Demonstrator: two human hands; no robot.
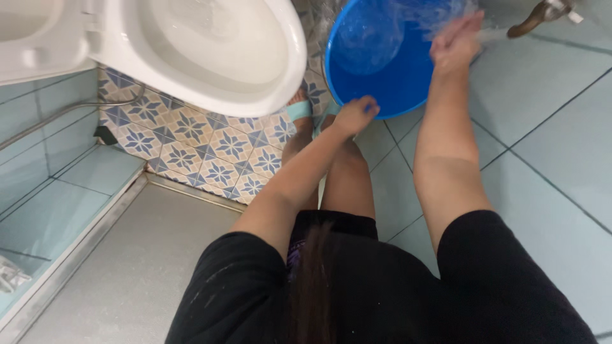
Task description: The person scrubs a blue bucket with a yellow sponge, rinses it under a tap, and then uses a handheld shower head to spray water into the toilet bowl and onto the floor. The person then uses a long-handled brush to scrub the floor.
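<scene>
Both hands meet the blue basin [395, 76]: left hand [356, 116] grips its rim, right hand [456, 43] spread open above it.

Lit evenly and softly, casting only faint shadows; glaring mildly off the white toilet bowl [210, 51]; blurring around the splashing water far right.

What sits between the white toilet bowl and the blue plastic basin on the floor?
In the head view, a strip of patterned floor tile separates the white toilet bowl from the round blue plastic basin; a foot in a light blue sandal stands just below that gap.
</scene>
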